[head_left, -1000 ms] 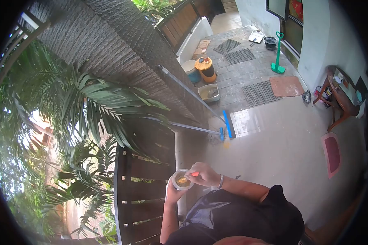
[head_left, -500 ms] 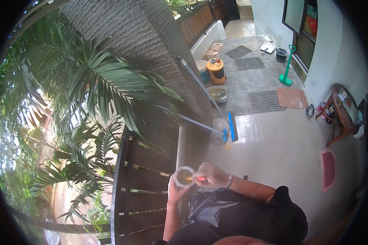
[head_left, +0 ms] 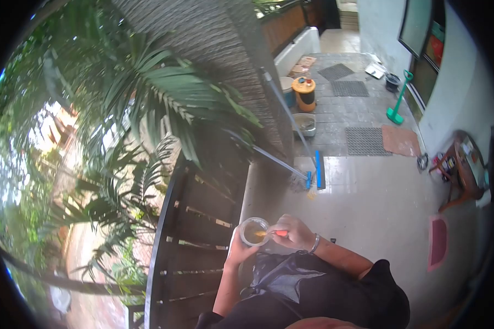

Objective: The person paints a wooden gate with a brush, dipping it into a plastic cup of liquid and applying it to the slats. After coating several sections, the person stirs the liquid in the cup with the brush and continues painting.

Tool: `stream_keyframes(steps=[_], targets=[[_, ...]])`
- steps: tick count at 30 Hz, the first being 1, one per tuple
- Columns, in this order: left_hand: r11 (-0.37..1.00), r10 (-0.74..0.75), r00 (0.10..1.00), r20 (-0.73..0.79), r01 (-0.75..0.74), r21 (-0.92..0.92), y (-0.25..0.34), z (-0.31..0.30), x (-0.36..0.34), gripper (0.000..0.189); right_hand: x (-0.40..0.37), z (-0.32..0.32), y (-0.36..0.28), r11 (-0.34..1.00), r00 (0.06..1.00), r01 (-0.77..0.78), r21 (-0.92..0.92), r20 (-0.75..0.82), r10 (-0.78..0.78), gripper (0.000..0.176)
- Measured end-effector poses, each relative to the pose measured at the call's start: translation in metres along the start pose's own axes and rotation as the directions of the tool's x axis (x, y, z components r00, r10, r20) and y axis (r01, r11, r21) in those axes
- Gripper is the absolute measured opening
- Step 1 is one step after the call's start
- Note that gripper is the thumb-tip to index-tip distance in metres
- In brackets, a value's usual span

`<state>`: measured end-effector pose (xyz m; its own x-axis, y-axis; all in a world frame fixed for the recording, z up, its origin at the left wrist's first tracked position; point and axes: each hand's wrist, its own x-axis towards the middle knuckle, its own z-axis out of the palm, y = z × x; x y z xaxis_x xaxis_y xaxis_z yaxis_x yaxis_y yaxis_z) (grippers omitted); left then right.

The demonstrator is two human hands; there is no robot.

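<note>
My left hand [head_left: 241, 249] is wrapped round a small round clear tub [head_left: 254, 222], tilted so its open mouth faces me. A yellowish-brown substance shows inside. In the closed fingers of my right hand [head_left: 295, 231] is a small orange-handled tool [head_left: 281, 233]. Its yellow-coated end reaches over the rim into the tub, and its exact kind is too small to make out. Both hands are close together in front of my body, above the pale floor beside the dark slatted fence [head_left: 203, 247].
A blue floor squeegee [head_left: 319, 170] and a blue-headed mop [head_left: 308, 180] lean near the stone pillar [head_left: 225, 49]. Beyond stand an orange-lidded bucket [head_left: 304, 96], a basin [head_left: 306, 125], mats [head_left: 366, 141] and a green long-handled tool [head_left: 399, 107]. A wooden chair [head_left: 461, 167] is at right; palm leaves [head_left: 186, 93] overhang left.
The view has shifted, so the surroundings appear farther right. My hands still hold the tub and the orange-handled tool; the tool now lies more level across the rim.
</note>
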<state>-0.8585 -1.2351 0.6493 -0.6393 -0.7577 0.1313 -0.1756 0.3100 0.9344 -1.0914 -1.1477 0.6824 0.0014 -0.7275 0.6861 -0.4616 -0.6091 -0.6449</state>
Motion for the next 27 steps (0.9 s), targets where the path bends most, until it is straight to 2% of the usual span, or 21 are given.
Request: stream_keyframes(steps=[4, 5, 7, 9, 11, 13, 17, 21, 24, 27], targets=[[0.999, -0.028, 0.999, 0.017, 0.028, -0.017, 0.003, 0.007, -0.008, 0.095, -0.005, -0.005, 0.000, 0.993, 0.994, -0.100, 0.061, 0.052, 0.097, 0.011], [0.997, -0.008, 1.000, 0.003, 0.009, -0.078, -0.007, 0.010, -0.012, 0.091, -0.005, -0.006, -0.002, 0.988, 0.990, -0.128, 0.087, 0.066, 0.122, 0.011], [0.997, -0.011, 0.996, -0.085, 0.004, -0.074, -0.025, 0.018, -0.023, 0.088, -0.005, -0.006, -0.002, 0.984, 0.988, -0.130, 0.121, 0.100, 0.118, 0.011], [0.986, 0.037, 0.994, -0.100, -0.020, 0.168, -0.014, 0.018, -0.031, 0.087, -0.005, -0.006, 0.000, 0.989, 0.987, -0.106, 0.106, 0.132, 0.092, 0.011], [0.983, -0.016, 0.989, -0.148, 0.043, 0.180, 0.002, 0.020, -0.044, 0.085, -0.005, -0.004, 0.003, 0.991, 0.983, -0.071, 0.118, 0.175, 0.050, 0.010], [0.981, -0.006, 0.976, -0.219, 0.048, 0.186, 0.001, 0.024, -0.061, 0.084, -0.002, 0.001, 0.002, 0.994, 0.976, -0.023, 0.109, 0.216, -0.001, 0.010], [0.973, 0.007, 0.959, -0.283, 0.059, 0.224, 0.006, 0.026, -0.086, 0.083, -0.002, 0.013, 0.004, 0.986, 0.937, -0.029, 0.163, 0.347, -0.030, 0.010], [0.940, -0.094, 0.927, -0.362, 0.203, 0.274, 0.016, 0.035, -0.116, 0.084, -0.005, 0.022, -0.005, 0.974, 0.907, -0.071, 0.213, 0.421, -0.026, 0.012], [0.962, -0.072, 0.879, -0.471, 0.186, 0.201, 0.008, 0.051, -0.147, 0.082, -0.021, 0.027, -0.007, 0.938, 0.875, -0.231, 0.258, 0.476, 0.084, 0.016], [0.967, -0.148, 0.793, -0.590, 0.242, 0.083, 0.027, 0.068, -0.178, 0.077, -0.039, 0.030, -0.027, 0.743, 0.814, -0.528, 0.413, 0.496, 0.302, 0.021]])
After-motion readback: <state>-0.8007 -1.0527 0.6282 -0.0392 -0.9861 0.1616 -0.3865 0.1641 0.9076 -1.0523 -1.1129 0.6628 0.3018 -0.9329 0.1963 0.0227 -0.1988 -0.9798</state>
